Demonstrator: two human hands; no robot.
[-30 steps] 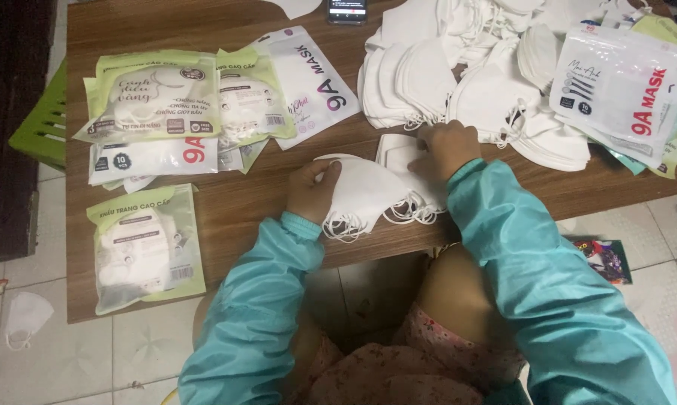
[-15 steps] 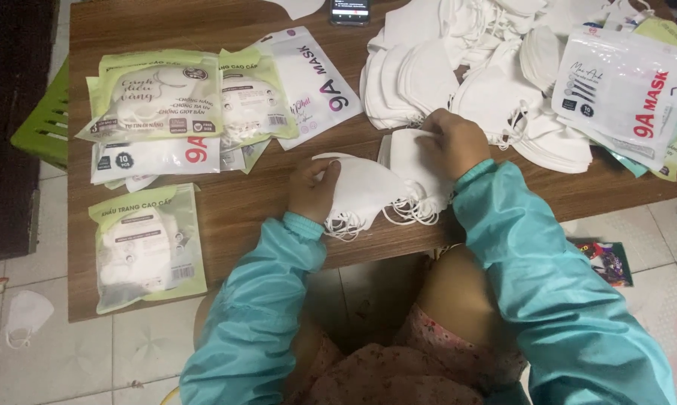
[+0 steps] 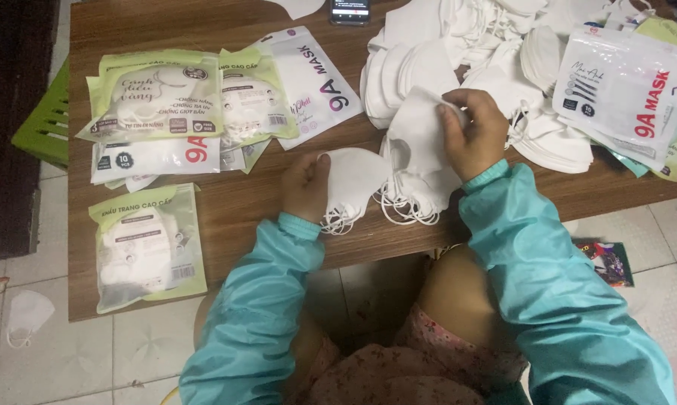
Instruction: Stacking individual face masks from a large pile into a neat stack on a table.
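Only the head view here, looking straight down at the wooden table (image 3: 263,217). What I've got in hand is a small stack of white face masks (image 3: 357,180), cup-shaped and soft-looking, with their ear loops dangling in a tangle over the near edge of the table. A second white mask (image 3: 417,131) is lifted a bit above that stack, its flap folded upward.

Containers next: at the left edge lies a clear bag with green trim (image 3: 145,244) holding white masks, flat on the table. Above it there's a pile of similar green-trimmed packs (image 3: 158,97), also filled, overlapping a white flat pouch (image 3: 308,82). On the far right sits a stack of white printed pouches (image 3: 623,90), and I can't tell what's inside them. Between those lies a big loose heap of white masks (image 3: 503,60), not bagged at all. A phone (image 3: 350,10) pokes in at the top edge, and one stray mask (image 3: 25,315) lies on the tiled floor at lower left.

Hands: my left hand (image 3: 306,184) is curled shut on the left end of the stack, thumb on top, pinning it to the table. My right hand (image 3: 475,131) is raised slightly, fingers pinched closed on the lifted mask. Both arms are in teal sleeves, elbows tucked back toward my knees.
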